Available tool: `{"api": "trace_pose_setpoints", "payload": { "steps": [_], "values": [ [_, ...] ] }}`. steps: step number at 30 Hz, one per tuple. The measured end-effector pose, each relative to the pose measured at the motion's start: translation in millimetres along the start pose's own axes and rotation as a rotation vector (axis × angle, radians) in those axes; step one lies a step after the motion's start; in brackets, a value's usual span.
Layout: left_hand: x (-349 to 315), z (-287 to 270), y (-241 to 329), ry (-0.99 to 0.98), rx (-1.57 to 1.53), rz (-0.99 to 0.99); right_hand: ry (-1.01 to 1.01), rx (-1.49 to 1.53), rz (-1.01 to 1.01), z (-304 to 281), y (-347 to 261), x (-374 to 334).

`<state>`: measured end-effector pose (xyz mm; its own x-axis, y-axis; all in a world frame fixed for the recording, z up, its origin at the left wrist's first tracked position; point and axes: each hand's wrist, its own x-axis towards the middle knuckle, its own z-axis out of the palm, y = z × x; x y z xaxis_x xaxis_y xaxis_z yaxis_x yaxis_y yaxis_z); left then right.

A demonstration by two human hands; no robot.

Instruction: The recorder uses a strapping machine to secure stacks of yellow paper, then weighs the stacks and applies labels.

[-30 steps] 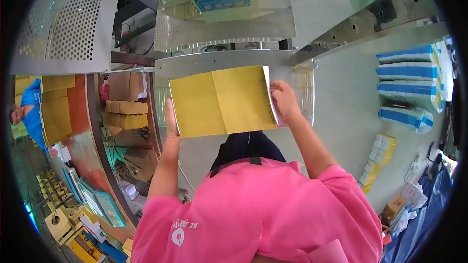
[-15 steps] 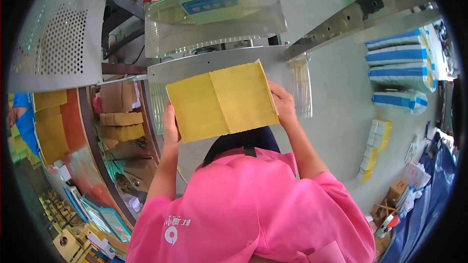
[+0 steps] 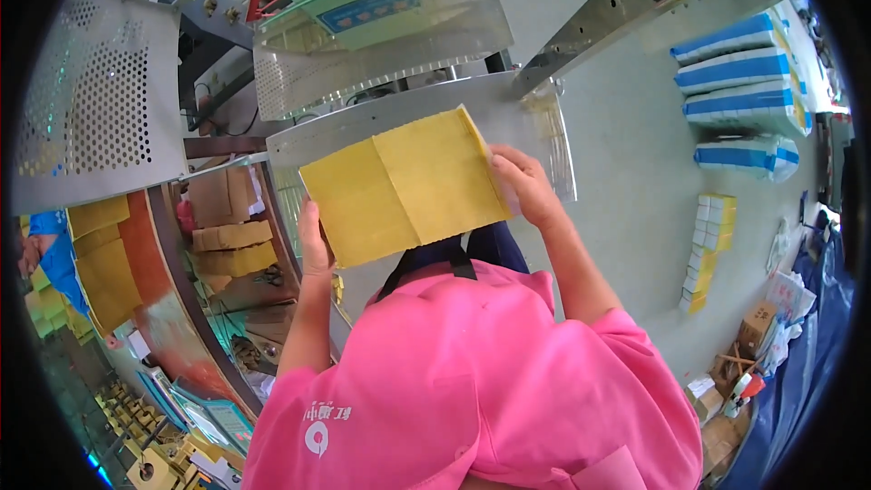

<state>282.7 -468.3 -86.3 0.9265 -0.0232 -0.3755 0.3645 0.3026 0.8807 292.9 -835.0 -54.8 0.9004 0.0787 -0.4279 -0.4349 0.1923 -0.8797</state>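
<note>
Between my hands I hold a flat stack of yellow paper sheets (image 3: 408, 186), creased down the middle, in front of my body. My left hand (image 3: 315, 240) grips its left edge, thumb up along the side. At the right edge my right hand (image 3: 526, 183) clasps the stack, fingers wrapped round beneath and partly hidden. The stack is tilted, its right end farther from me. Just beyond and below it lies a grey metal machine plate (image 3: 349, 132).
A clear plastic guard (image 3: 390, 45) rises behind the plate. A metal beam (image 3: 626, 14) crosses at upper right; a perforated panel (image 3: 109, 91) stands at left. A red-topped table (image 3: 163, 281) holds yellow sheets. Blue-and-white packs (image 3: 735, 73) and small yellow-white bundles (image 3: 708, 249) lie on the floor at right.
The view has shifted a little, so the surroundings sit differently in it. Both hands keep hold of the yellow stack, which stays in nearly the same place before me.
</note>
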Motion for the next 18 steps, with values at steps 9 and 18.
{"api": "trace_pose_setpoints", "payload": {
  "steps": [9, 18],
  "values": [
    [-1, 5, 2, 0.004, -0.011, 0.012, 0.241, -0.332, -0.1, 6, 2, -7],
    [-3, 11, 7, -0.013, 0.027, 0.021, 0.204, -0.203, -0.153, 12, 5, -11]
  ]
}}
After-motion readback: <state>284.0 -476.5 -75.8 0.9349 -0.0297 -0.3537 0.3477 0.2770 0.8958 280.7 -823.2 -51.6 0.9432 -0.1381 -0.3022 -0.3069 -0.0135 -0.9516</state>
